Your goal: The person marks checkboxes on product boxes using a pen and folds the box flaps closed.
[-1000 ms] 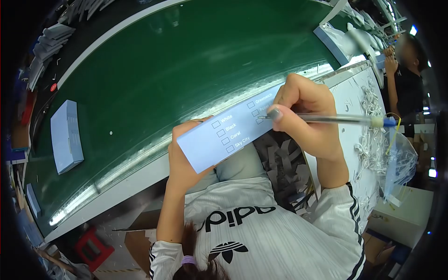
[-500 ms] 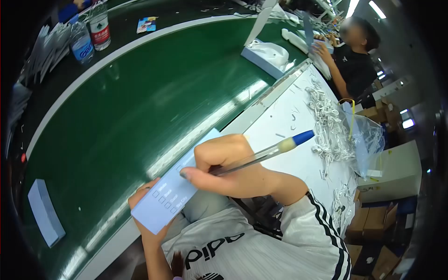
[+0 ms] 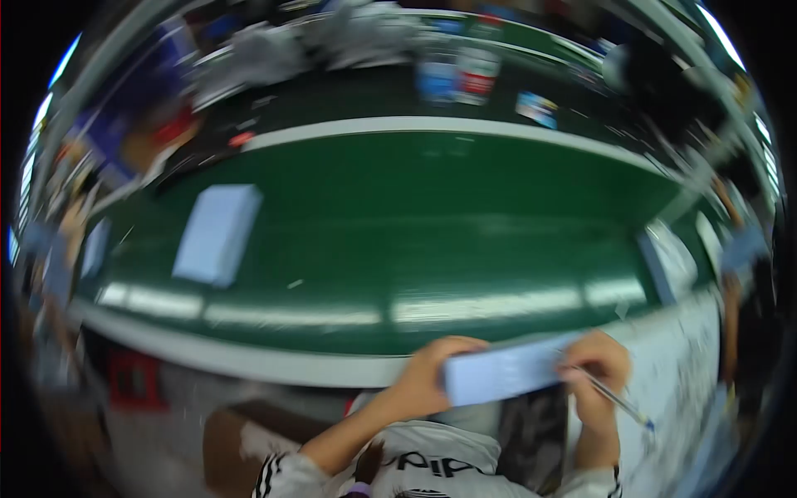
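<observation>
The frame is smeared by motion. My left hand grips the left end of a long pale-blue box, its fingers wrapped round that end. Printing on the box's face is too blurred to read. At the box's other end my right hand is closed on a ballpoint pen, whose blue cap end points down and right. Whether the pen tip touches the box I cannot tell. The box is held above my lap, just in front of the green work surface's near edge.
Another pale-blue box rests on the green work surface. Farther right stands an open box with white contents. Two bottles and a colourful packet sit on the dark shelf behind. People are blurred at both sides.
The view has swung left, showing more of the green surface's left side. My right hand, still with the pen, has shifted from over the box's printed face to its right end.
</observation>
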`<state>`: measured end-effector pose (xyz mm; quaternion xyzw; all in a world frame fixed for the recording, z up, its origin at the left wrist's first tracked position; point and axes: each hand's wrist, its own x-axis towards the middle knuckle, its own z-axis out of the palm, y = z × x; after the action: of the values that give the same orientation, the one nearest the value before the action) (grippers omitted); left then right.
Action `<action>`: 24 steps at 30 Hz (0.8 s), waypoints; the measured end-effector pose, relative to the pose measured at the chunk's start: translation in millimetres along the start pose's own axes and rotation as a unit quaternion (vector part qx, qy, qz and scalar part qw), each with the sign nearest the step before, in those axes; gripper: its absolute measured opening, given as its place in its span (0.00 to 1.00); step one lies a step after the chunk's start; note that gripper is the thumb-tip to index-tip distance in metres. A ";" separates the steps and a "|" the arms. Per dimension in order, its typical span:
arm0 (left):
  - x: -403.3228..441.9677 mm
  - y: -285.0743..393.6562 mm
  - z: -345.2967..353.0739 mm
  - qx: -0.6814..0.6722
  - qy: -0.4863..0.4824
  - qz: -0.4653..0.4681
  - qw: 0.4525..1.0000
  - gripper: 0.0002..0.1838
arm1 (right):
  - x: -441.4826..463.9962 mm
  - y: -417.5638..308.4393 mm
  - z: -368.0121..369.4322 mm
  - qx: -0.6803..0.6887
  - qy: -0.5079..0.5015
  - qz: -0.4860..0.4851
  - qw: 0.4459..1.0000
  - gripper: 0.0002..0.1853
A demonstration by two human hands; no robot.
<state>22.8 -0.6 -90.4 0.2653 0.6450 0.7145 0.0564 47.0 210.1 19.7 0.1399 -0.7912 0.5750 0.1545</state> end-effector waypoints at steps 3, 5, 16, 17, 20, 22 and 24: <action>-4.7 1.0 7.3 0.138 0.032 -0.020 0.990 0.32 | -1.9 22.8 -1.8 -0.035 0.068 -0.032 0.997 0.07; -3.8 2.3 17.5 0.143 0.068 -0.048 0.986 0.30 | 2.1 34.7 -11.0 -0.032 0.055 -0.035 0.997 0.10; 0.3 -13.8 25.6 0.169 0.065 -0.005 0.983 0.30 | 0.4 42.8 -29.2 0.095 0.037 0.016 0.995 0.05; -0.6 -14.8 24.8 0.183 0.060 0.003 0.981 0.30 | -0.7 39.3 -27.5 0.088 0.037 0.028 0.995 0.05; 0.4 -2.1 16.1 0.278 0.061 0.076 0.956 0.30 | 1.2 25.1 -24.5 0.037 -0.003 0.018 0.999 0.04; 0.9 -6.8 13.7 0.265 0.045 0.064 0.961 0.30 | 4.7 21.5 -18.2 -0.018 0.003 -0.002 1.000 0.07; 1.5 -12.7 17.6 0.253 0.027 0.052 0.966 0.30 | 4.1 21.1 -16.9 -0.073 0.008 -0.019 0.997 0.10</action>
<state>26.1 17.7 -101.5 0.2845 0.7915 0.5368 -0.0669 36.2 232.4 8.0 0.1390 -0.8271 0.5135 0.1813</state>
